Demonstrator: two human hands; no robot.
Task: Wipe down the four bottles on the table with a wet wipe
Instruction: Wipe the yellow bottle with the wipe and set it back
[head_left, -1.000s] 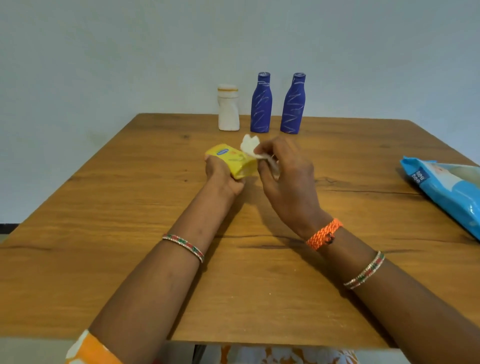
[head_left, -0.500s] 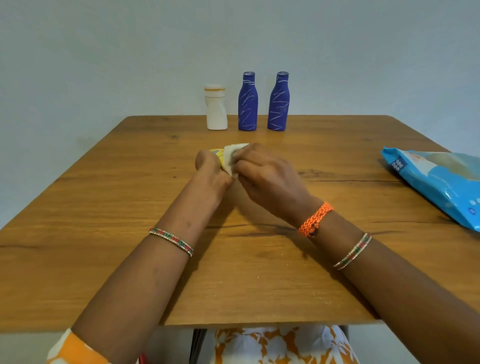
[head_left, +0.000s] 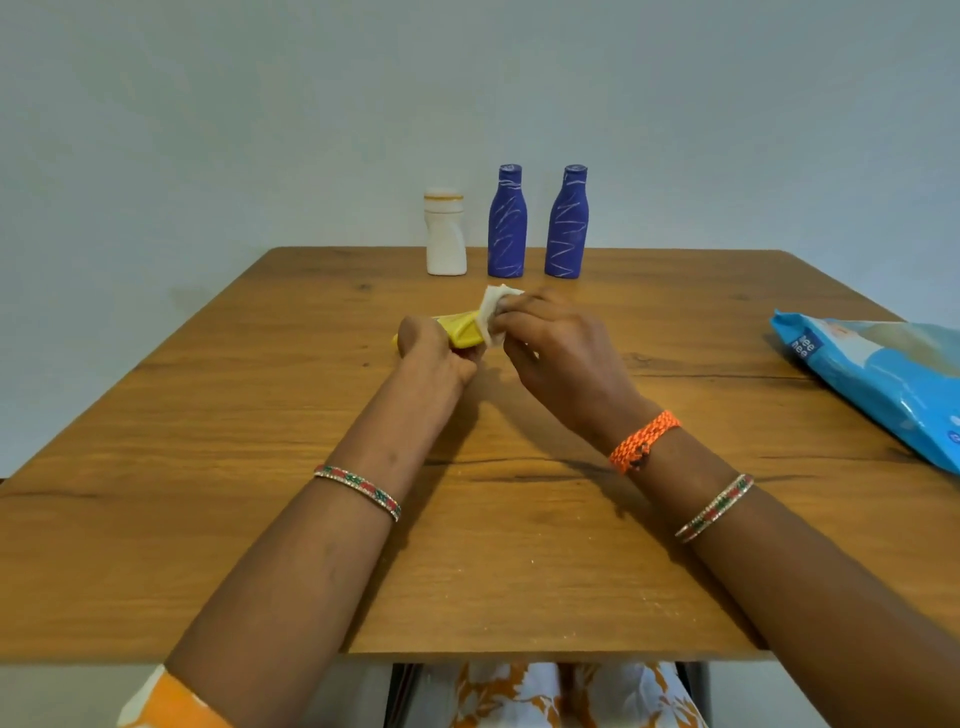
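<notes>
My left hand (head_left: 428, 351) grips a small yellow bottle (head_left: 464, 331), held on its side above the middle of the wooden table (head_left: 260, 467). My right hand (head_left: 550, 345) pinches a white wet wipe (head_left: 492, 310) and presses it against the right end of the yellow bottle. At the far edge a white bottle (head_left: 445, 232) stands upright, with two blue bottles (head_left: 507, 222) (head_left: 567, 223) streaked with white to its right. Much of the yellow bottle is hidden by my fingers.
A blue pack of wet wipes (head_left: 883, 379) lies at the table's right edge. A pale wall rises just behind the row of bottles. Orange patterned clothing (head_left: 545, 696) shows below the near table edge.
The yellow bottle has turned in my left hand and shows more of its side. My right hand has slid the wipe along toward its right end.
</notes>
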